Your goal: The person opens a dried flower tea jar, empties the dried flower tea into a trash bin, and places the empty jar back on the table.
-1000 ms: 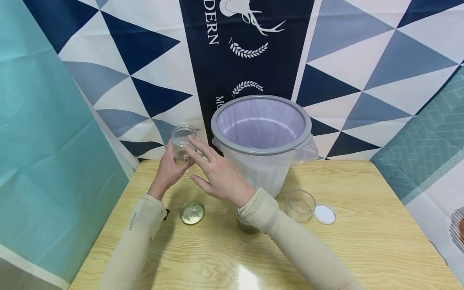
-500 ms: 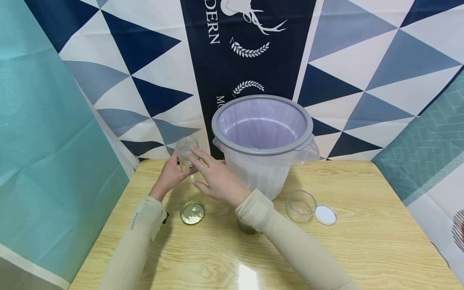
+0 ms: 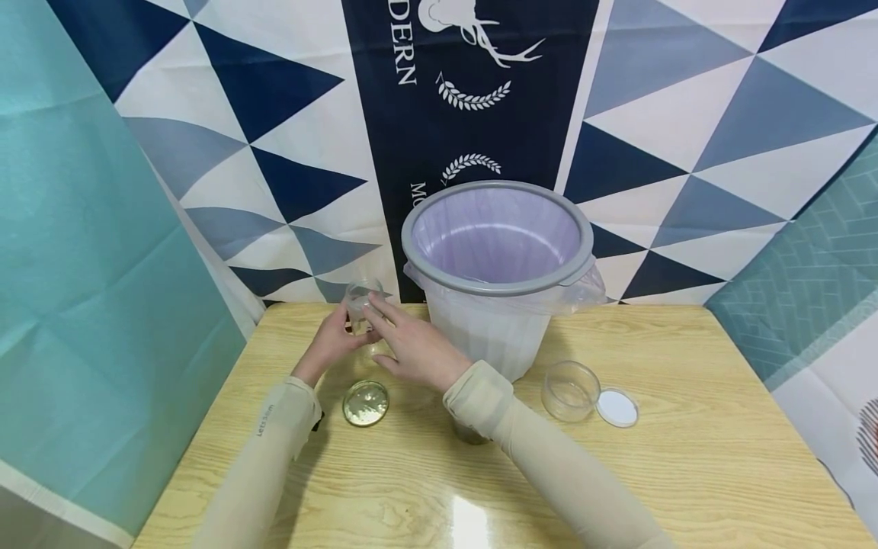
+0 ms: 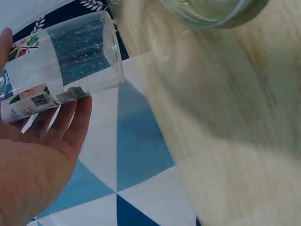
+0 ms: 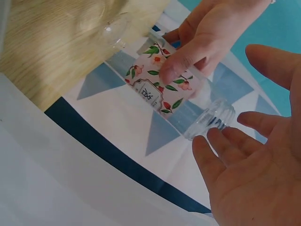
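While the left hand [image 3: 332, 339] is gripping the jar [image 5: 162, 87], its thumb is lying across the floral label [image 5: 153, 96] and its fingers are wrapping round the other side, so the grip is holding firmly to the glass. The jar is hanging just left of the bin [image 3: 494, 343], over the far left part of the table [image 3: 549, 488] and in front of the patterned backdrop [image 3: 309, 99]; its base is pointing towards the wood, and its threaded mouth is facing the right hand [image 3: 420, 347]. That hand is keeping its grip wide, with the fingers spreading loosely and holding nothing; its fingertips are hovering at the mouth, though whether they are touching the glass cannot be told. A gold lid [image 3: 366, 402] is lying on the table below the two hands. A pot [image 3: 470, 435] is standing under the right sleeve [image 3: 542, 442], which is hiding most of it. Farther to the right, a clear tub [image 3: 571, 391] is standing with a white lid [image 3: 617, 408] lying just beside it. A thin bag [image 3: 583, 290] is lining the bin and bulging over its grey rim.
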Action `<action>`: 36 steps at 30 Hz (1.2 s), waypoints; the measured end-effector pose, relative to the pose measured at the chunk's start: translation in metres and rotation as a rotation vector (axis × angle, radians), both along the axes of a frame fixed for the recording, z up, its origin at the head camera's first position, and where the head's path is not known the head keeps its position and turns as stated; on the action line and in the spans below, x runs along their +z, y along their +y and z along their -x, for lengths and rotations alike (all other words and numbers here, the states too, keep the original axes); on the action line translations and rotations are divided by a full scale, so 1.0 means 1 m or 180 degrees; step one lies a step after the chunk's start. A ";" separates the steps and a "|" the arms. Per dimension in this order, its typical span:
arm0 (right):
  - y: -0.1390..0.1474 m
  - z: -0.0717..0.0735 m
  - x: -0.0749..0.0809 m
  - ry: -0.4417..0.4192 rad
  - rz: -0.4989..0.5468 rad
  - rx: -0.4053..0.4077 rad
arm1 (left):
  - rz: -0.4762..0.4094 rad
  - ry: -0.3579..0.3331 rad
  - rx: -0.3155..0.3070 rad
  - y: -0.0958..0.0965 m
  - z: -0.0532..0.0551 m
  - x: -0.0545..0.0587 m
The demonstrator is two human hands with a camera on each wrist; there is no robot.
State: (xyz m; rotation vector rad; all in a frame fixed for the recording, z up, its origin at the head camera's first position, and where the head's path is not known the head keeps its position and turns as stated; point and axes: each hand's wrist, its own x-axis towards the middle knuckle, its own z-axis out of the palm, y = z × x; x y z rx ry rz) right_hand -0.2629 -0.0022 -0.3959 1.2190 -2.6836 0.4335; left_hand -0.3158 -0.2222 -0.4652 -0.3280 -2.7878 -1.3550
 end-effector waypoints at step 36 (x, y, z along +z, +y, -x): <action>0.001 0.011 -0.024 0.0095 -0.0348 0.0133 | -0.0150 -0.0382 -0.0105 0.003 0.004 -0.030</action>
